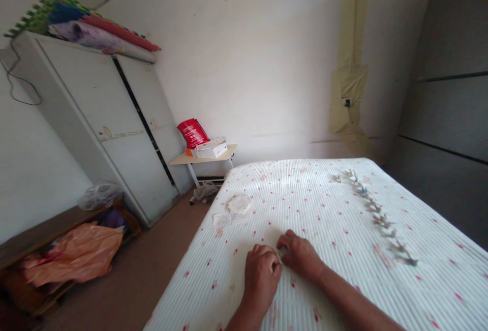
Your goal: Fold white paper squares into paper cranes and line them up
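Here, our left hand [262,271] and right hand [303,256] curl close; whether they pinch anything, we cannot tell. Rightward, nearer the right, a row of small figures [384,222] stretches away.

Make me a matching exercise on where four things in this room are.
1. Papers
2. Red bag
3. Row of small pieces
4. Cabinet

A. On the table
B. Under the coloured rolls
C. On the bed, left side
D. On the bed, right of the right hand

Pairs: 1-C, 2-A, 3-D, 4-B
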The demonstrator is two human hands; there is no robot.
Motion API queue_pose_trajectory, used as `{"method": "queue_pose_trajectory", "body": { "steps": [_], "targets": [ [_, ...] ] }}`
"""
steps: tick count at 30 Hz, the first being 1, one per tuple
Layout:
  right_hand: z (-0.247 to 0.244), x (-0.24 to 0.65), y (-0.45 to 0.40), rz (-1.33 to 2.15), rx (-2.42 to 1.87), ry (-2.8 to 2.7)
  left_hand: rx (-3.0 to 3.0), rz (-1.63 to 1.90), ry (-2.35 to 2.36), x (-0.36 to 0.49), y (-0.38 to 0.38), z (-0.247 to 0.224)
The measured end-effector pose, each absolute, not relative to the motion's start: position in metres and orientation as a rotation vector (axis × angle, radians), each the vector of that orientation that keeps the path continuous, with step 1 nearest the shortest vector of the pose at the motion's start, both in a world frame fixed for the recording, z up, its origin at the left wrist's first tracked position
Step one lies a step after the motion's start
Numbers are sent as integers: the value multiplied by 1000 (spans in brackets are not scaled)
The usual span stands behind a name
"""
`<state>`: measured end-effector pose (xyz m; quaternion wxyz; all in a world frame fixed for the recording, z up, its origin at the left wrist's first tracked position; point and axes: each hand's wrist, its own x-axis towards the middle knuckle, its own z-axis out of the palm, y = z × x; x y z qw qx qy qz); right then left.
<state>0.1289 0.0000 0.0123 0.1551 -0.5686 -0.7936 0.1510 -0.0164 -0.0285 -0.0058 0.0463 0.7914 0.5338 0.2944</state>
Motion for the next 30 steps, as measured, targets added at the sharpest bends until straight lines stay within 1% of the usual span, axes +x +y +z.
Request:
{"method": "queue_pose_trajectory", "body": {
  "steps": [4, 10, 17, 23, 30],
  "targets": [
    [14, 128, -6, 337, -1500, -2373, 2454, 925, 1615, -18, -29, -11],
    [12, 126, -8, 228, -1561, -2386, 2603, 904, 1502, -20, -18, -18],
    [3, 132, -3, 295, -1818, -2150, 2597, 935, 1348, -16, 6, -23],
    [3, 132, 0, 340, -1856, -2097, 2469, 999, 1381, -16, 13, -23],
    [6, 133, -2, 369, -1824, -2065, 2373, 940, 1499, -14, 13, -19]
  ]
}}
